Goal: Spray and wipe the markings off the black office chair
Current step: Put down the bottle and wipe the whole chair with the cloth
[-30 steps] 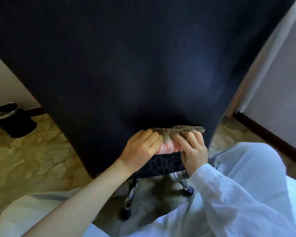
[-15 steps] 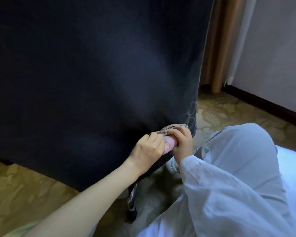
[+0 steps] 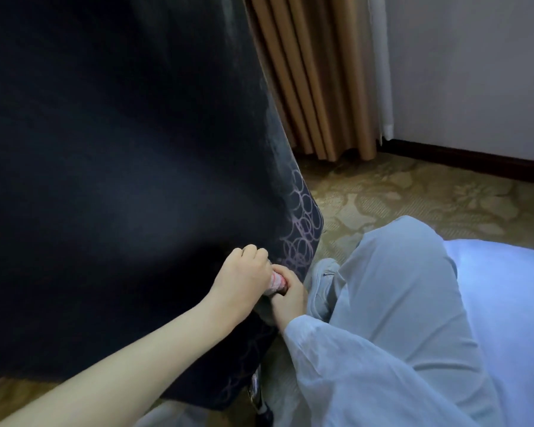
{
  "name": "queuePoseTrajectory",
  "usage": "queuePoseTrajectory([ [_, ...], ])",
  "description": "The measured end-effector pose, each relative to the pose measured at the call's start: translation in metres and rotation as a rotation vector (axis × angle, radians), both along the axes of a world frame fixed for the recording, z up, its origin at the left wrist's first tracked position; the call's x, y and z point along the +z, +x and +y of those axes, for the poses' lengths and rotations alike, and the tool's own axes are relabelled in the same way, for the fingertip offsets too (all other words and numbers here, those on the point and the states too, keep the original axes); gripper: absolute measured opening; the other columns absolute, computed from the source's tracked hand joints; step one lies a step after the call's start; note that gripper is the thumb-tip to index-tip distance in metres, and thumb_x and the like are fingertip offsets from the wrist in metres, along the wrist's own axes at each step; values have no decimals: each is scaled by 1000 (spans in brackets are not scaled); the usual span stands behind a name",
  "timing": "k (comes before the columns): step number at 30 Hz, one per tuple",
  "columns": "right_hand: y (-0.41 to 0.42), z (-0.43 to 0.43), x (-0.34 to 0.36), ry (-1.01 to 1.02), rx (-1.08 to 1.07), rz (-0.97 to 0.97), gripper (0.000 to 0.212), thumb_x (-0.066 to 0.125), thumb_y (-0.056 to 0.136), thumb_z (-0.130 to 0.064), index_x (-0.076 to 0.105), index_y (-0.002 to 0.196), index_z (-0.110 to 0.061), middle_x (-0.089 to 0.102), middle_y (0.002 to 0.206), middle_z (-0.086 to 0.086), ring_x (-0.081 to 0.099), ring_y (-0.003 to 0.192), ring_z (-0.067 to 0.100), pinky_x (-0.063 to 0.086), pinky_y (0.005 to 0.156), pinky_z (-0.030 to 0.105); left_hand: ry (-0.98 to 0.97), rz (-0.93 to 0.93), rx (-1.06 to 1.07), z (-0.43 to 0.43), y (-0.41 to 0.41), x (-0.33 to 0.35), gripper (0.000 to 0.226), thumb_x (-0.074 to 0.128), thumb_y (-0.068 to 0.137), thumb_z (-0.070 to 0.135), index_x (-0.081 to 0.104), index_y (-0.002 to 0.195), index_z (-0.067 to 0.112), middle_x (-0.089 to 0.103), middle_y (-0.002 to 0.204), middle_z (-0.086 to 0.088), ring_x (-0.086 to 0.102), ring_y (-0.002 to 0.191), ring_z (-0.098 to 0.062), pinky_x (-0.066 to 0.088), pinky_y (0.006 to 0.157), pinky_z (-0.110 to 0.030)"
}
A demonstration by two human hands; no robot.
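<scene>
two hands meet low on the black office chair (image 3: 121,180): left hand (image 3: 241,274) and right hand (image 3: 290,295), fingers curled, clutch a pink cloth (image 3: 277,282) (mostly hidden) beside looping markings (image 3: 302,229).

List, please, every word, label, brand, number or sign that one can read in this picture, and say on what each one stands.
There is no readable text in this view.
black office chair: the pale markings are only looped circles, not letters or numbers.
cloth: a pink pattern shows, mostly hidden, with no words visible.
</scene>
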State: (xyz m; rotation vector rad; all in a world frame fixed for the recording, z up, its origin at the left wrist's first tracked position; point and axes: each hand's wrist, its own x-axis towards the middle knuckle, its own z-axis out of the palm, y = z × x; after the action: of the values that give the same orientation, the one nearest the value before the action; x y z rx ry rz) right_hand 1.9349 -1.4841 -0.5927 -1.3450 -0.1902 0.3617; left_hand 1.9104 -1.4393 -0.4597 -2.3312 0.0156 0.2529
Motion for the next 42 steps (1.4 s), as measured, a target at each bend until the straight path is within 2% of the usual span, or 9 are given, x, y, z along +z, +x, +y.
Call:
queuePoseTrajectory([
  [2,-7,-1,0,19,-5,41,57,41,51,1,69,95,-22,69,95,-3,63,91,8,50,82,21,-3,119,61,-11,7,10,24,70,51,8,63,72,16,53,76,-1,53,71,-19,26,57,-27],
  [4,-8,-2,4,27,-6,76,55,43,55,7,69,96,-19,69,95,-4,62,90,3,47,81,16,-11,192,144,-13,15,12,27,64,79,11,58,105,14,51,106,-3,49,100,-22,28,68,-28],
  [7,1,-3,5,15,-6,141,56,43,62,17,66,94,-23,67,93,-7,59,87,-4,42,76,8,38,229,171,-21,37,20,33,59,88,14,52,120,14,46,120,-3,42,113,-22,28,75,-27],
  [16,91,20,-3,62,-200,204,46,46,73,10,66,85,-30,67,87,-3,59,81,12,44,70,17,36,222,62,-17,152,10,34,58,91,29,55,123,19,51,123,-3,44,115,-22,30,76,-28],
  [20,170,22,11,22,-257,68,51,49,72,11,69,102,-24,67,87,-4,56,83,14,38,66,16,69,152,-6,-13,225,26,43,51,93,45,56,125,17,52,126,-5,44,118,-24,33,81,-30],
  [25,244,28,14,-29,-121,-1,57,47,71,12,67,112,-22,66,94,-2,57,93,18,43,76,25,23,70,40,-3,270,37,45,55,92,39,54,129,13,52,129,-8,44,122,-27,39,87,-33],
  [34,210,35,22,24,-32,52,55,47,68,3,66,105,-34,70,99,-4,62,98,20,53,88,40,83,194,162,-2,240,45,50,58,90,43,55,130,13,56,122,-9,49,115,-25,36,73,-31],
  [39,154,21,54,68,16,21,50,54,74,4,67,111,-27,70,100,-1,63,97,18,49,76,24,136,146,192,-16,186,74,45,60,89,37,53,128,16,55,125,-6,48,116,-24,33,73,-29],
  [42,128,15,79,111,27,-61,51,56,69,0,67,109,-30,70,99,-4,65,93,13,49,68,14,129,130,291,-28,166,103,38,66,83,34,59,116,16,55,105,-5,52,99,-23,33,60,-27],
])
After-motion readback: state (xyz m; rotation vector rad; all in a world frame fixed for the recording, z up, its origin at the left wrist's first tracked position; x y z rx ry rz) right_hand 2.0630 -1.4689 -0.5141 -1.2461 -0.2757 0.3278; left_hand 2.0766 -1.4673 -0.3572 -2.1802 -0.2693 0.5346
